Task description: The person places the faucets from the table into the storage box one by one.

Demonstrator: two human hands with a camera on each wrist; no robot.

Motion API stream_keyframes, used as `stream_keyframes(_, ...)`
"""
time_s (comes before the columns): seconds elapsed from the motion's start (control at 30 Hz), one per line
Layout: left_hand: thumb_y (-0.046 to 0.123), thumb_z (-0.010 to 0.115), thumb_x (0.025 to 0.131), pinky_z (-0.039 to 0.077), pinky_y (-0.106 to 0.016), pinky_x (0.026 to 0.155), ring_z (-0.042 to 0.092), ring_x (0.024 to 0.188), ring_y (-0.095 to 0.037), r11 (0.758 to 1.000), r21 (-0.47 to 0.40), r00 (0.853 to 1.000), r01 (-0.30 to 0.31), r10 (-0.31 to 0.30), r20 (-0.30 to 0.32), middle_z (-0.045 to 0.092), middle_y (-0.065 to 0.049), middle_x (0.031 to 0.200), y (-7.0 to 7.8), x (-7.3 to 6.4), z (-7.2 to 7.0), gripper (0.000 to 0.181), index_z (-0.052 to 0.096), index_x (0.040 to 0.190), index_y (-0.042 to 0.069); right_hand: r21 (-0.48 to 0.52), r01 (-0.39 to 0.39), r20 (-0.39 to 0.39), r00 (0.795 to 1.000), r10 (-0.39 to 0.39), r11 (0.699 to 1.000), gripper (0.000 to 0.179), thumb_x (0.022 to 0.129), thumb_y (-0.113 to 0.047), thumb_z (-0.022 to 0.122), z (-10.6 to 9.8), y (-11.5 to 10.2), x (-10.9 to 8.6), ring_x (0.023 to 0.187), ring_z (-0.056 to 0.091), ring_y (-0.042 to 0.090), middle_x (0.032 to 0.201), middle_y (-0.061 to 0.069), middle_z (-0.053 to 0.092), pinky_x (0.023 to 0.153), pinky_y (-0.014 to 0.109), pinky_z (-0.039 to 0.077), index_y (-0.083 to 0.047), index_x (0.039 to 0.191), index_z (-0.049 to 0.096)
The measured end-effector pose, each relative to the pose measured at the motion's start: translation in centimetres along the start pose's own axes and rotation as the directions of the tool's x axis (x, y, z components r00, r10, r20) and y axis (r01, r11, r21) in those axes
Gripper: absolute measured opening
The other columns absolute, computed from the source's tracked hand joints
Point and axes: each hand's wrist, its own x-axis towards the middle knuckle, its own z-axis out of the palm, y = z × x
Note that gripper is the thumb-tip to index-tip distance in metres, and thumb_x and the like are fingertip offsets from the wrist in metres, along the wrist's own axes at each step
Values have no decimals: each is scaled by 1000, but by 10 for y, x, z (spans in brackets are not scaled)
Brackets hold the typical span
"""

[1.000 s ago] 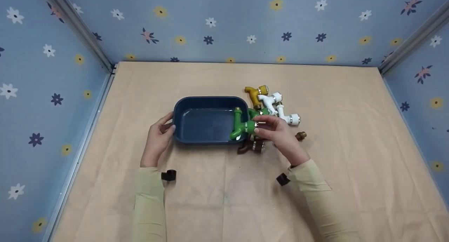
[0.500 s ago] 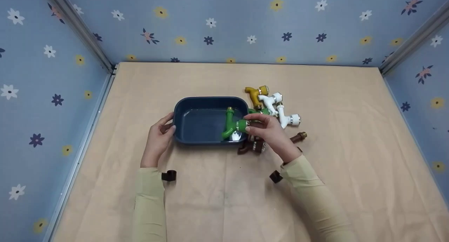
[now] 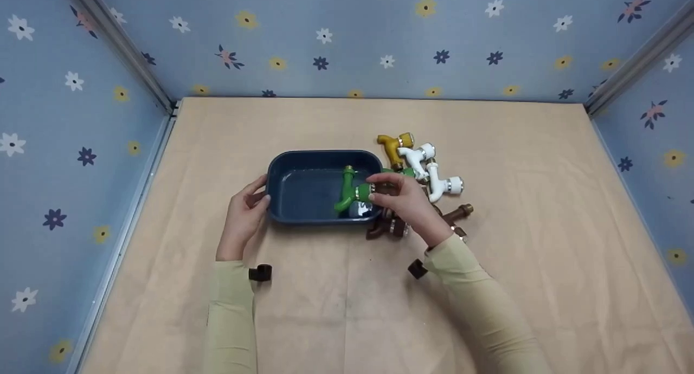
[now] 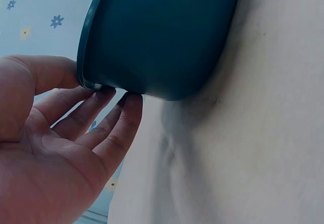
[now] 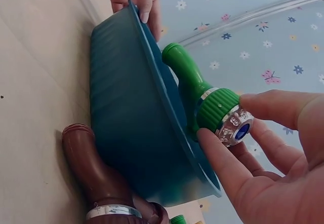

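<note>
A dark blue plastic basin sits mid-table. My left hand holds its left end, the thumb at the rim and the fingertips against the outer wall in the left wrist view. My right hand pinches a green tap by its ribbed knob between thumb and fingers. That tap is over the right part of the basin, its brass-coloured threaded end pointing away from me. In the right wrist view the tap overlaps the basin's rim, with its silver and blue knob cap facing the camera.
Beyond the basin's right end lie a yellow tap, white taps and another green tap, partly hidden. Brown taps lie close to the basin's front right corner and under my right wrist. Flower-patterned walls border the table.
My right hand has moved left with the green tap, carrying it from the basin's right rim further over its inside. More of a brown tap now shows behind my wrist. The left hand stays put.
</note>
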Motion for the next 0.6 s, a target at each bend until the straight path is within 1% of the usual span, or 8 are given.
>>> stream_keyframes(0.07, -3, 50, 96, 44, -24, 93, 50, 123, -32, 1000, 1, 1000, -10, 10, -1, 43, -16, 143, -3, 1, 0, 47, 43, 142, 1, -28, 8, -3, 1000, -8, 1000, 38, 83, 0, 72, 1, 0, 1, 97, 64, 21, 115, 8, 64, 79, 30, 52, 2, 120, 63)
stream_keyframes(0.13, -4, 50, 96, 45, -23, 92, 50, 122, -32, 1000, 1, 1000, -21, 21, -4, 44, -17, 142, -4, 1, 0, 47, 43, 142, 0, -57, 13, -11, 1000, -14, 998, 37, 82, 0, 73, 2, 0, 2, 96, 64, 20, 113, 8, 65, 78, 29, 52, 1, 118, 65)
stream_keyframes(0.27, -5, 51, 95, 45, -25, 93, 52, 121, -32, 999, 10, 999, -30, 30, -16, 46, -17, 141, -3, 2, 0, 47, 44, 142, 0, -83, 16, -18, 1000, -17, 996, 35, 82, 0, 74, 4, 0, 5, 96, 64, 19, 113, 8, 65, 77, 27, 52, -2, 116, 67)
stream_keyframes(0.4, -4, 52, 95, 44, -28, 94, 52, 121, -30, 1000, 13, 1000, -23, 23, -17, 45, -15, 142, -3, 2, 0, 47, 44, 142, 1, -78, 14, -16, 1000, -15, 997, 33, 82, 1, 73, 7, -1, 7, 98, 64, 17, 112, 8, 66, 77, 27, 52, -2, 114, 67)
stream_keyframes(0.53, -4, 51, 96, 44, -28, 95, 51, 122, -29, 1000, -2, 1000, -9, 9, -8, 44, -14, 143, -3, 1, 0, 48, 43, 143, 2, -106, 37, -8, 999, -38, 994, 32, 82, 1, 72, 11, -1, 8, 97, 64, 18, 110, 7, 66, 76, 28, 52, -1, 114, 67)
stream_keyframes(0.6, -4, 50, 96, 44, -28, 95, 50, 123, -29, 1000, -14, 1000, 3, -3, -2, 43, -15, 143, 0, 0, 0, 48, 42, 143, 2, -112, 44, -2, 999, -44, 993, 32, 83, 1, 72, 12, -1, 9, 97, 64, 19, 109, 7, 67, 76, 27, 52, 0, 114, 67)
